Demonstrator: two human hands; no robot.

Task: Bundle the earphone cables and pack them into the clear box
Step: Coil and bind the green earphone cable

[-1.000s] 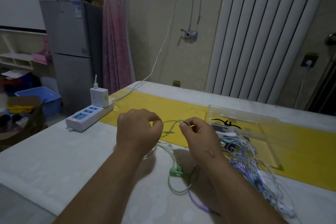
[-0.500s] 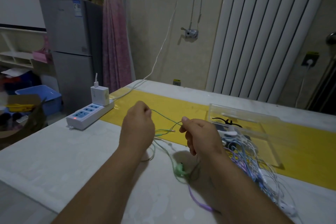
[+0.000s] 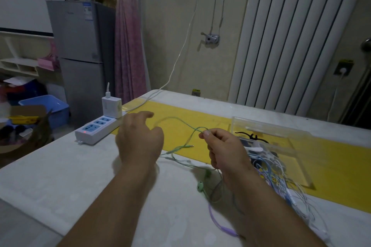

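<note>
Pinches green cable [image 3: 186,124] between thumb and finger of right hand [image 3: 224,150] just left of box [image 3: 269,129], with left hand [image 3: 140,142] farther left at the cable's loop, its hold there untellable, and other cables [image 3: 275,172] tangled at box's near side on surface [image 3: 60,176].

Open tabletop [image 3: 60,176] toward the near left corner. Power strip [image 3: 96,129] lines the left edge; cable tangle [image 3: 281,182] blocks the clear box [image 3: 271,128] near the right edge.

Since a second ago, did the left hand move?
Yes. The left hand slid left, closer to the white power strip, away from the right hand.
</note>
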